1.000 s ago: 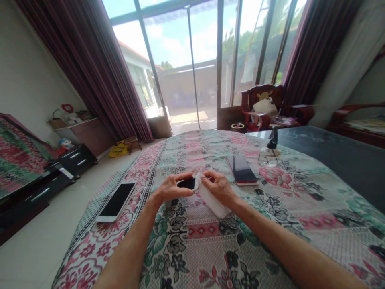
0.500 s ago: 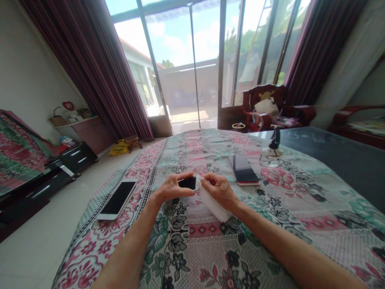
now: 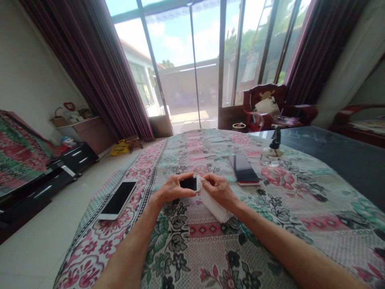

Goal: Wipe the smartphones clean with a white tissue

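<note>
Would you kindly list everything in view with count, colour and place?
small phone: 1, white, centre
cloth: 1, white, centre
larger phone: 1, white, left
red-edged phone: 1, black, right
bottle: 1, clear, right
tablecloth: 1, multicoloured, foreground
side table: 1, dark, right
wooden seats: 2, reddish, back right
curtains: 2, purple, left and right
windowpanes: several, clear, back
bag: 1, yellow, back left
cabinet: 1, pinkish, back left
drawer unit: 1, black, far left
left hand: 1, bare, around small phone
right hand: 1, bare, holding cloth

Single head-worn view, facing forward and down across the tablecloth (image 3: 207,257), fingers (image 3: 187,193) near, tall windows (image 3: 177,48) far beyond
</note>
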`<state>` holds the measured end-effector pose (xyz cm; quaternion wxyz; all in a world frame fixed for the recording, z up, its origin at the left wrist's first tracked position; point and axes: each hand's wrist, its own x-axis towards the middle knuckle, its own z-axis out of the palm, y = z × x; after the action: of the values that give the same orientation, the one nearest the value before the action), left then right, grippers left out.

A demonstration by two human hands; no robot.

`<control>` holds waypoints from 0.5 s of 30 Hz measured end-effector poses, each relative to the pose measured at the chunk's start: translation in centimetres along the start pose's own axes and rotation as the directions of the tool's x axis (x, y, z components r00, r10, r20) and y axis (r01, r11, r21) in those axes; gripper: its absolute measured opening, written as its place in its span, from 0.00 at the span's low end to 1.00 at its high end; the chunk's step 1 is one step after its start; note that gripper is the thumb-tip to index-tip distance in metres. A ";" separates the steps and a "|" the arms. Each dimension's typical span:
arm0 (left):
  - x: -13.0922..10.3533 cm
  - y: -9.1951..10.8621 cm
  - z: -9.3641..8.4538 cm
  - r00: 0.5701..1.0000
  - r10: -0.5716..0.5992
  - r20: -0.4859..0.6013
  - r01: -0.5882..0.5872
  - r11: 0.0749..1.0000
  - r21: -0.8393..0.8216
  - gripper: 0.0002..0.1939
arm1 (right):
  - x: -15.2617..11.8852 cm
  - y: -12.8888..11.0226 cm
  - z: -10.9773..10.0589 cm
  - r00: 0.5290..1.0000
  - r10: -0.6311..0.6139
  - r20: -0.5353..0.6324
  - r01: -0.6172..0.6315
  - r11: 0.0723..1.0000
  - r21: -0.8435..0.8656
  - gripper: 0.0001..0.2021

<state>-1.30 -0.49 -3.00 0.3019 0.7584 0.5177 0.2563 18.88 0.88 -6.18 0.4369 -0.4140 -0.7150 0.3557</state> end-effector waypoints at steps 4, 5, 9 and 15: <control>0.0 0.2 0.6 0.999 0.012 0.052 -0.014 0.999 0.041 0.37 | 0.8 0.5 -0.6 1.000 0.009 -0.029 -0.015 0.975 -0.220 0.08; 0.0 0.2 0.7 0.998 0.025 0.061 -0.030 0.997 0.073 0.37 | 1.1 0.5 -0.9 0.999 0.000 -0.034 -0.009 0.960 -0.281 0.08; 0.2 0.3 1.5 0.989 0.118 0.084 -0.135 0.960 0.245 0.37 | 1.8 0.2 -2.3 0.998 -0.043 -0.054 0.014 0.894 -0.448 0.09; 0.1 0.0 1.0 0.960 0.198 0.200 -0.258 0.903 0.344 0.43 | 1.6 -0.4 -2.7 0.998 -0.056 0.041 0.069 0.843 -0.534 0.09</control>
<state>-0.51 -0.57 -3.69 0.1635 0.8749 0.4378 0.1271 20.85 2.58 -4.34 0.3070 -0.4917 -0.8040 0.1329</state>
